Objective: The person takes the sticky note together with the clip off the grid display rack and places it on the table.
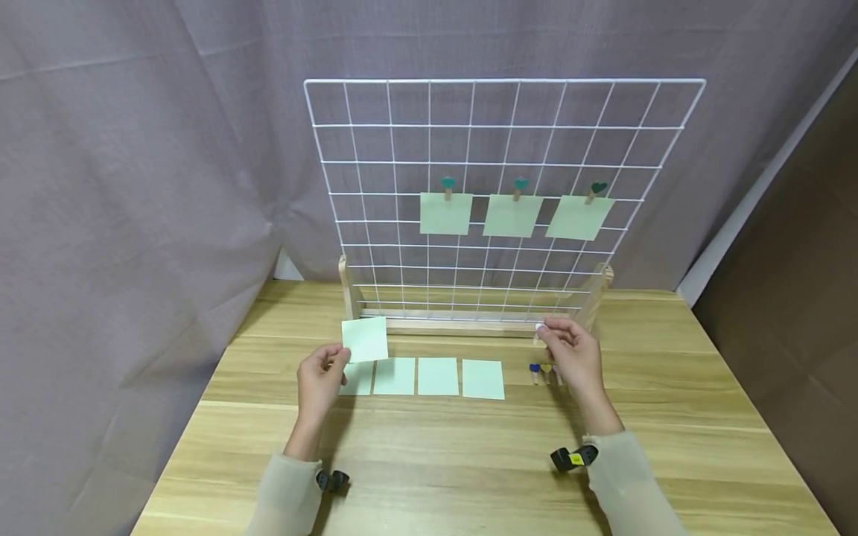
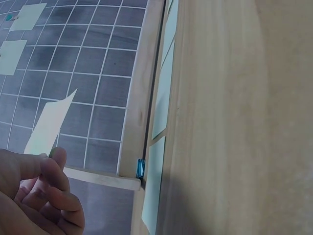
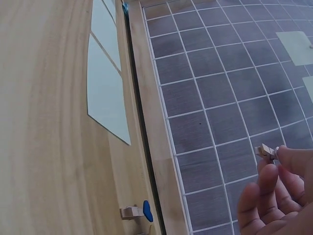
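Observation:
My left hand (image 1: 320, 380) pinches a pale green paper note (image 1: 365, 339) by its lower left corner, raised above a row of similar notes (image 1: 439, 377) on the table. In the left wrist view, that note (image 2: 49, 125) stands up from the fingertips with one corner curling. Between thumb and forefinger, my right hand (image 1: 575, 359) grips a small wooden clothespin (image 3: 265, 151) with a white top, in front of the grid's lower right. Below that hand lie several heart-topped clothespins, a blue one (image 1: 534, 371) and a yellow one (image 1: 546, 372) among them, partly hidden by it.
A white wire grid (image 1: 472, 163) stands in a wooden base (image 1: 462, 326) at the table's back. Three pale green notes (image 1: 445, 214) hang on it from clothespins with green hearts (image 1: 448, 182). Grey cloth (image 1: 167, 186) hangs behind; a brown panel (image 1: 791, 260) is at right.

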The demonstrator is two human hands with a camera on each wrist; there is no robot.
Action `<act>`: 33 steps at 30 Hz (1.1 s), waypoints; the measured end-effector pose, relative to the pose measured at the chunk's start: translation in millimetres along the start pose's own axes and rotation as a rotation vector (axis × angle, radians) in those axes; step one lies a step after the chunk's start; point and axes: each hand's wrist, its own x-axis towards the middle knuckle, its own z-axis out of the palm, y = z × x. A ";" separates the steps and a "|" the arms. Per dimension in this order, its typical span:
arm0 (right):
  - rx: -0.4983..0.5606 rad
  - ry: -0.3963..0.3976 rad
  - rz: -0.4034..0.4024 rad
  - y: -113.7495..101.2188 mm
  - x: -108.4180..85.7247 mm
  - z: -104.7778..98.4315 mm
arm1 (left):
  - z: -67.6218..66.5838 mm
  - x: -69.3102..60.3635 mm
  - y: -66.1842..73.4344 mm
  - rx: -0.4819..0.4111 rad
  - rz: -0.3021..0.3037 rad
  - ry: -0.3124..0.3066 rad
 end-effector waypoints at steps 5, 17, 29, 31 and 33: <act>0.000 -0.008 -0.007 2.9 -2.2 0.1 | -0.3 -3.4 -1.0 0.008 -0.024 -0.001; -0.017 -0.004 0.005 20.0 -9.0 -1.6 | -2.7 -11.2 -9.1 0.002 -0.052 0.005; 0.016 -0.001 0.061 37.3 -18.2 0.9 | 2.2 -17.3 -16.4 -0.039 -0.066 -0.002; 0.017 0.001 0.066 40.3 -19.9 1.6 | 3.3 -18.2 -17.0 -0.043 -0.066 -0.001; 0.014 0.006 0.077 43.2 -21.5 2.4 | 4.4 -18.5 -17.3 -0.044 -0.062 -0.004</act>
